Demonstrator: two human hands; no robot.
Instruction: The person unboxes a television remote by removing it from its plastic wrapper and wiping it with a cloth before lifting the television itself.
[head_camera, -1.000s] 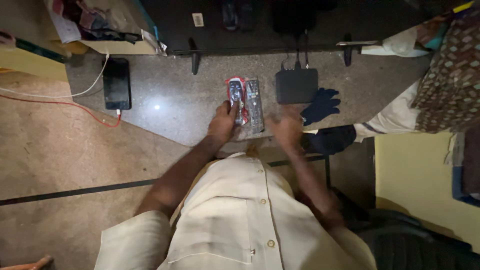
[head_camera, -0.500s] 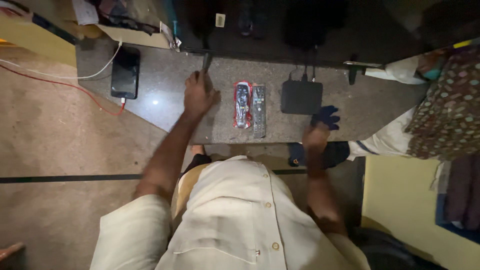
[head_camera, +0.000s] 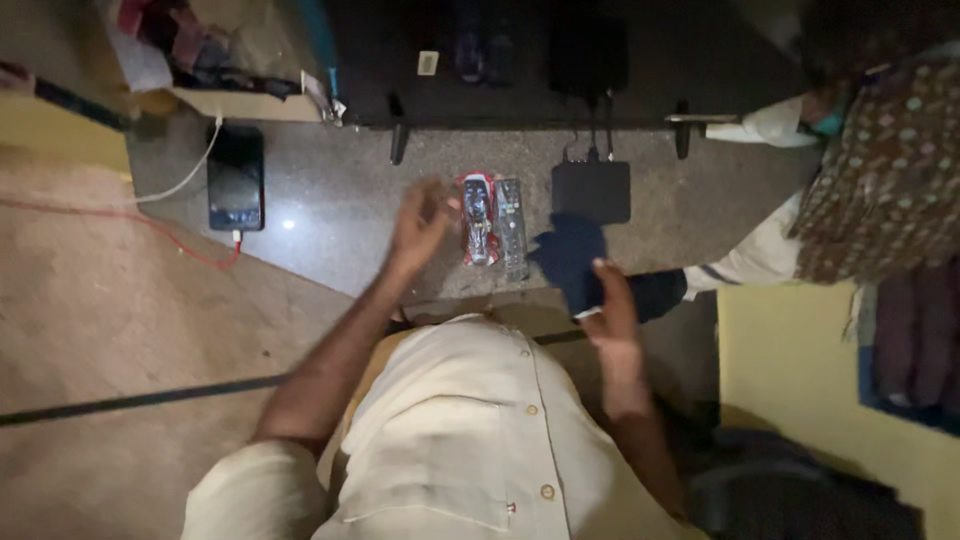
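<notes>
— What has the right hand (head_camera: 612, 305) got?
— A dark blue cloth (head_camera: 570, 262), pinched at its lower edge with the fingers curled round it; the cloth hangs at the front edge of the stone counter (head_camera: 340, 215), just below the black box (head_camera: 591, 190).
— And the left hand (head_camera: 422, 222)?
— Loosely open and blurred, holding nothing. It hovers over the counter just beside the red-wrapped remote (head_camera: 477, 218), which lies flat touching a grey remote (head_camera: 512, 226).
— Any containers?
— A cardboard box (head_camera: 240, 85) at the far left corner, stuffed with cloth and papers; I cannot tell them apart.
— Where is there room?
— The bare counter between the left hand and the phone (head_camera: 235, 178), which lies near the slanted left edge with cables plugged in. Behind, the stand legs of a dark screen (head_camera: 560, 55) close off the back. To the right, patterned fabric (head_camera: 880, 170) crowds the counter's end
</notes>
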